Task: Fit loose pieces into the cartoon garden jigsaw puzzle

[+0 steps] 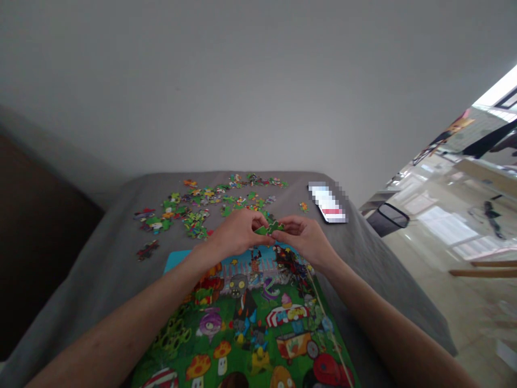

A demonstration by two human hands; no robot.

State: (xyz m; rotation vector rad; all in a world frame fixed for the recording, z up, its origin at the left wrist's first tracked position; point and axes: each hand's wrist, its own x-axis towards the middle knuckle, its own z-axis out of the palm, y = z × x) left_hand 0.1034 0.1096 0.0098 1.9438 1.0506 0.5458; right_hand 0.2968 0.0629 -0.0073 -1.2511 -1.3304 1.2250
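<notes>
Grey cloth covers the table [100, 258], with a plain white wall behind. Left hand [238, 231] and right hand [305, 237] meet above the far edge of a colourful cartoon picture [250, 323]; cannot tell if it is a finished puzzle or a printed guide. Fingertips of both hands pinch narrow on small green puzzle pieces [267, 228], pressed together between them. Loose pieces [194, 207] lie scattered beyond, mostly unjoined, so by the look of it much is left. A blurred flat object [328, 203] sits far right.

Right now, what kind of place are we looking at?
Probably a room in a home, though I can't be sure. A grey-clothed table stands against a plain white wall, with glossy floor to the right. Loose jigsaw pieces and a cartoon puzzle sheet lie on it. The left hand and right hand hold green pieces.
</notes>
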